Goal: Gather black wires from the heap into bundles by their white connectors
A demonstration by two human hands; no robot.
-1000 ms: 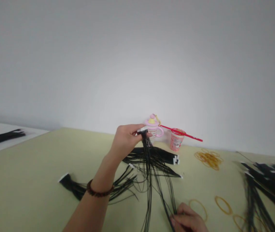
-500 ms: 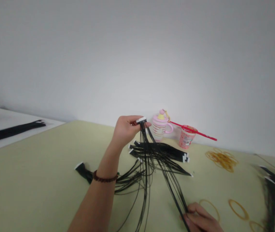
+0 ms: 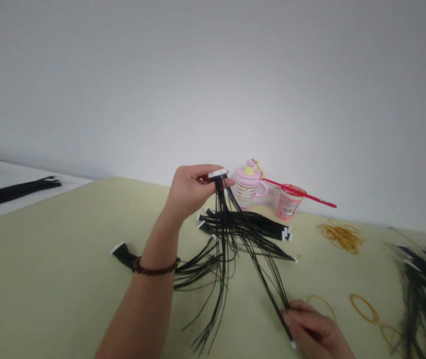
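Observation:
My left hand (image 3: 194, 187), with a brown beaded bracelet at the wrist, is raised above the table and pinches the white connector (image 3: 218, 173) of a wire harness. Thin black wires (image 3: 221, 249) hang from that connector, some with loose ends. Lower right, my right hand (image 3: 316, 326) is closed on part of the same harness's wires, drawn out at a slant. A small white end piece (image 3: 293, 344) pokes out below its fingers. Behind the hanging wires lie several black wire harnesses (image 3: 261, 224) with white ends. Another harness (image 3: 123, 254) is partly hidden by my left forearm.
A pink cup with handle (image 3: 246, 187) and a pink tub (image 3: 288, 203) with a red stick (image 3: 310, 197) across it stand by the wall. Yellow rubber bands (image 3: 342, 237) lie to the right, near more black harnesses (image 3: 422, 279). Black wires (image 3: 14, 192) rest on a white surface at left.
The view has tipped down slightly, so everything sits a bit higher. The white end piece below my right hand and the loose wire ends now show. Both hands keep their hold.

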